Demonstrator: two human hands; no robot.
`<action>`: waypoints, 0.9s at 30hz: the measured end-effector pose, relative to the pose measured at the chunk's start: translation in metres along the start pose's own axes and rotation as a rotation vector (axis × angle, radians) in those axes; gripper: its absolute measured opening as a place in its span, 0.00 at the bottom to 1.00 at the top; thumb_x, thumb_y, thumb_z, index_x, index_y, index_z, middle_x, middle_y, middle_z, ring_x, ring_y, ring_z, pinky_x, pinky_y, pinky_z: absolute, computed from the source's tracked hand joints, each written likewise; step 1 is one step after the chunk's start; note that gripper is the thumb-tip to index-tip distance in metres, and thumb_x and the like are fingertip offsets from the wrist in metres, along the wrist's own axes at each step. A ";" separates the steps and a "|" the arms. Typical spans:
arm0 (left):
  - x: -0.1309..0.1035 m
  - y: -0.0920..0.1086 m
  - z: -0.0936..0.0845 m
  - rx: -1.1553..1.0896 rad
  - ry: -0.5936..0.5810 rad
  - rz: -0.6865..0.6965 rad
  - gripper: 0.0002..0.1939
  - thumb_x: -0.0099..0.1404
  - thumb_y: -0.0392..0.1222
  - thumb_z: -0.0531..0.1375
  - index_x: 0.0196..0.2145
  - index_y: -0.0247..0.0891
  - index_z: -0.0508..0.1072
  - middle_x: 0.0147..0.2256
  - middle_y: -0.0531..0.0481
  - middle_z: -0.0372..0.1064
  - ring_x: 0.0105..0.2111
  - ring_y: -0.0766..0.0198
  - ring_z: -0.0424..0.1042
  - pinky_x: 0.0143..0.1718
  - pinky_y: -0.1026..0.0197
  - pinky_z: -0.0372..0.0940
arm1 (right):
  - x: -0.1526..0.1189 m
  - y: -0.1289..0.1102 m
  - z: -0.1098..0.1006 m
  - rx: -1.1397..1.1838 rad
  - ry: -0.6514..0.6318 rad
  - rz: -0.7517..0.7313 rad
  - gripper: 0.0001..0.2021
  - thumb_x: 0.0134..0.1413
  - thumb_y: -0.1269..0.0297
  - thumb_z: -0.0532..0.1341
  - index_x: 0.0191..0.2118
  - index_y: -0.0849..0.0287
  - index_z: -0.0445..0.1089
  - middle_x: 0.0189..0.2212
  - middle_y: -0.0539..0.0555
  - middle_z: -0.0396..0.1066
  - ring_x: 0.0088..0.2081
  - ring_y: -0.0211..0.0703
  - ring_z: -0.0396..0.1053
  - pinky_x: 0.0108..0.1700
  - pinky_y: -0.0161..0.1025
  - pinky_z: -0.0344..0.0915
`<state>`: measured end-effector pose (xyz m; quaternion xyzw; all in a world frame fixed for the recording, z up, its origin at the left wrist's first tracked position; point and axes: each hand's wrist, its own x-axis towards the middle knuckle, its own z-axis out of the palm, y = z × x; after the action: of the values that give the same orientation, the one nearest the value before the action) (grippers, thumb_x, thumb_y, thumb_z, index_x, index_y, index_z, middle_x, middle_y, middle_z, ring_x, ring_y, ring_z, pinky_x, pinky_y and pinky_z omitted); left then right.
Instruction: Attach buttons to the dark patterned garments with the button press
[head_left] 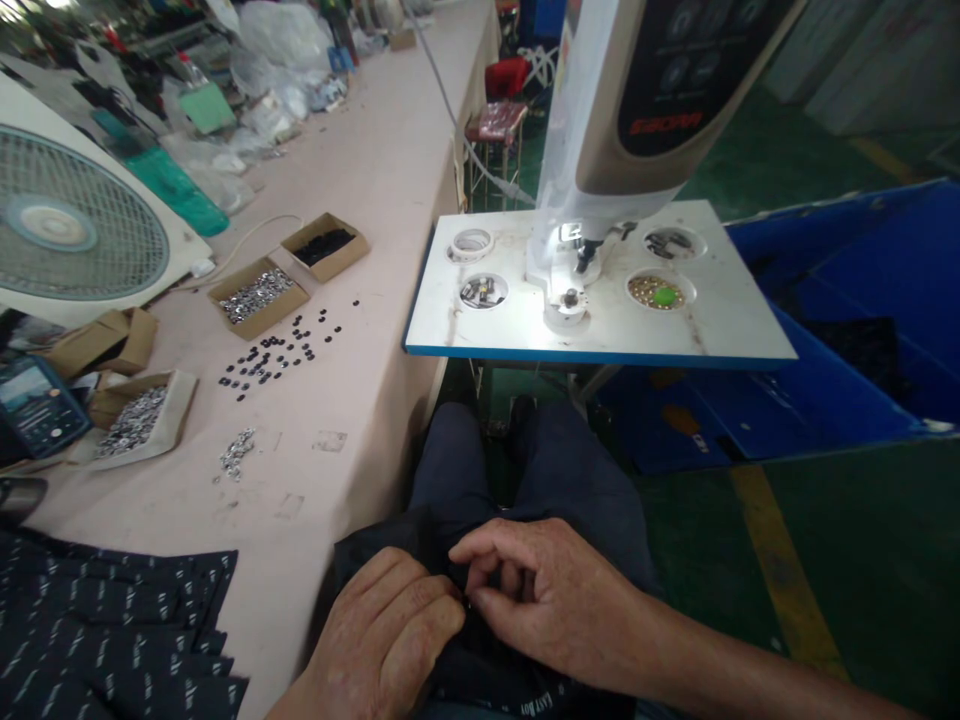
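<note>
Across the person's lap lies a dark cloth [487, 665] with white lettering near its lower edge. My left hand [390, 630] is closed on this cloth, its fingers wrapped over a fold. Close beside it on the right, my right hand [551, 595] has its fingers curled, with thumb and forefinger near the cloth by the left fingertips. Whatever the right fingertips may hold is too small to make out. Ahead stands a press machine [600, 130] over a white table [510, 325] with round cups of small metal parts.
At left, the pale worktable [300, 540] bears scattered black fasteners [274, 358], a carton of metal pieces [259, 295], a carton of black pieces [326, 248], a fan [82, 215] and stacked dark fabric [112, 630]. A blue bin [825, 330] stands at right.
</note>
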<state>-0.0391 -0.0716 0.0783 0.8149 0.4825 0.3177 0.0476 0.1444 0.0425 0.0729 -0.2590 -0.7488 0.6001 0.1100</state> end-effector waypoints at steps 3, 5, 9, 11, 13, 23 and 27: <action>0.003 0.001 -0.001 0.020 -0.007 0.011 0.12 0.65 0.22 0.51 0.41 0.30 0.71 0.33 0.44 0.76 0.34 0.62 0.71 0.37 0.57 0.65 | -0.001 0.001 0.000 -0.039 -0.005 -0.059 0.22 0.51 0.77 0.60 0.51 0.54 0.74 0.32 0.45 0.78 0.25 0.30 0.69 0.28 0.27 0.63; 0.005 0.001 -0.003 0.050 -0.011 0.015 0.12 0.66 0.23 0.51 0.41 0.31 0.71 0.33 0.44 0.76 0.33 0.62 0.71 0.36 0.58 0.65 | -0.002 0.004 0.002 -0.065 0.028 -0.108 0.23 0.51 0.77 0.60 0.53 0.54 0.73 0.33 0.45 0.78 0.26 0.30 0.70 0.30 0.27 0.64; 0.005 0.003 -0.005 0.147 0.001 0.004 0.12 0.69 0.26 0.49 0.38 0.33 0.72 0.33 0.45 0.76 0.33 0.61 0.71 0.37 0.57 0.63 | -0.007 0.010 0.005 -0.041 0.142 -0.130 0.26 0.49 0.78 0.60 0.55 0.53 0.71 0.30 0.44 0.76 0.26 0.30 0.70 0.30 0.27 0.66; 0.002 0.005 -0.005 0.165 0.007 0.009 0.13 0.69 0.26 0.49 0.36 0.34 0.72 0.31 0.46 0.75 0.32 0.62 0.70 0.37 0.56 0.61 | -0.011 0.013 0.007 -0.032 0.186 -0.134 0.27 0.49 0.79 0.60 0.55 0.51 0.70 0.30 0.43 0.76 0.25 0.30 0.70 0.30 0.26 0.65; -0.002 0.008 -0.003 0.172 0.014 -0.002 0.13 0.69 0.26 0.50 0.35 0.34 0.72 0.29 0.47 0.74 0.31 0.62 0.69 0.37 0.56 0.60 | -0.015 0.015 0.008 -0.045 0.211 -0.144 0.27 0.50 0.79 0.60 0.56 0.50 0.69 0.32 0.43 0.76 0.25 0.29 0.69 0.29 0.25 0.64; -0.016 0.014 -0.003 0.201 -0.056 -0.069 0.13 0.69 0.29 0.51 0.41 0.34 0.75 0.28 0.50 0.73 0.29 0.63 0.68 0.37 0.55 0.60 | -0.017 0.010 0.011 -0.164 0.158 -0.235 0.28 0.53 0.78 0.59 0.60 0.54 0.66 0.34 0.47 0.79 0.28 0.33 0.72 0.32 0.30 0.67; -0.018 0.013 -0.002 0.179 -0.062 -0.063 0.14 0.70 0.30 0.49 0.42 0.33 0.74 0.27 0.49 0.71 0.28 0.62 0.67 0.34 0.55 0.58 | -0.017 0.008 0.008 -0.250 0.146 -0.315 0.25 0.56 0.77 0.58 0.59 0.55 0.65 0.36 0.48 0.79 0.30 0.34 0.74 0.36 0.32 0.68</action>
<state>-0.0361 -0.0932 0.0763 0.8096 0.5328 0.2463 -0.0007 0.1568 0.0278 0.0652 -0.1933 -0.8385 0.4577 0.2236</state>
